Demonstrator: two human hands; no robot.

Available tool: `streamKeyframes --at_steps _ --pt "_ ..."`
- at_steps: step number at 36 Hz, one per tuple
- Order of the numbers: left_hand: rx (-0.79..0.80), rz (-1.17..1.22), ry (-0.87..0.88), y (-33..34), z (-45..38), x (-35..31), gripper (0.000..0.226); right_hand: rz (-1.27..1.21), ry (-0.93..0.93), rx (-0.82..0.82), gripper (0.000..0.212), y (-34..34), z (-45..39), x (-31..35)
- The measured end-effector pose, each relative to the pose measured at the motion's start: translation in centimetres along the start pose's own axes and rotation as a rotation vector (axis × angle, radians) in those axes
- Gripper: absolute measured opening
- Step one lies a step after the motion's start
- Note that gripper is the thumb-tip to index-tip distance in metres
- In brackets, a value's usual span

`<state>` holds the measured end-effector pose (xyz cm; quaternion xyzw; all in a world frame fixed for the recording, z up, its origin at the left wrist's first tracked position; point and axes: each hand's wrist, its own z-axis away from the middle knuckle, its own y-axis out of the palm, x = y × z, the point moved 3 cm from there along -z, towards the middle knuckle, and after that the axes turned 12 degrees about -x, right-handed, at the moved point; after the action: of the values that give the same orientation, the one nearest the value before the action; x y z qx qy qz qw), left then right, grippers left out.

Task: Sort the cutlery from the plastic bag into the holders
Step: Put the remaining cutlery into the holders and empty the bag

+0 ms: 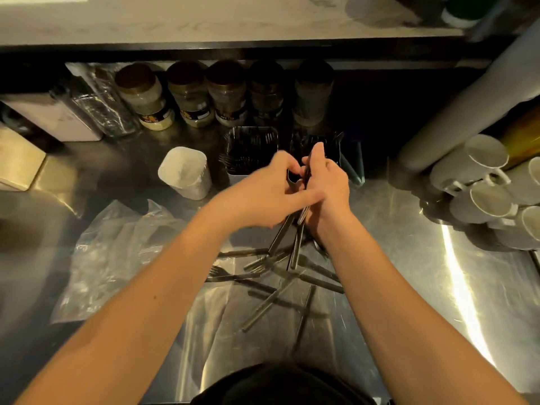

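Note:
My right hand (328, 185) grips a bundle of dark metal cutlery (296, 238) whose handles hang down below my palm. My left hand (271, 191) is beside it, fingers curled and pinching at the top of the same bundle. Both hands hover just in front of two dark square holders: the left holder (252, 135) shows forks inside, the right holder (336, 141) is partly hidden by my fingers. Loose forks and other pieces (274, 276) lie scattered on the steel counter under my wrists. A crumpled clear plastic bag (117, 252) lies to the left.
A white cup-shaped holder (185, 172) stands left of the dark holders. Several jars (187, 95) line the back under a shelf. White mugs (482, 182) lie stacked at the right, beside a grey pipe (473, 103). Boxes (20, 159) sit at the far left.

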<state>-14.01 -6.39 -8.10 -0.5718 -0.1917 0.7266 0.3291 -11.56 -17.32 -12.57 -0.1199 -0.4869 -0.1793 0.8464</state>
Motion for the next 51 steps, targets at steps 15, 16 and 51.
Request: streamKeyframes --at_steps 15,16,51 --pt "-0.153 0.179 -0.008 0.1 3.0 2.1 0.011 0.074 -0.086 0.086 0.065 0.0 1.8 -0.8" --pt "-0.151 0.185 -0.01 0.0 3.0 2.2 0.014 0.081 -0.1 0.103 0.063 0.0 1.8 -0.9" --pt "-0.786 0.139 0.346 -6.5 -8.5 5.5 0.045 -0.189 0.041 0.241 0.023 -1.1 -0.3 1.0"
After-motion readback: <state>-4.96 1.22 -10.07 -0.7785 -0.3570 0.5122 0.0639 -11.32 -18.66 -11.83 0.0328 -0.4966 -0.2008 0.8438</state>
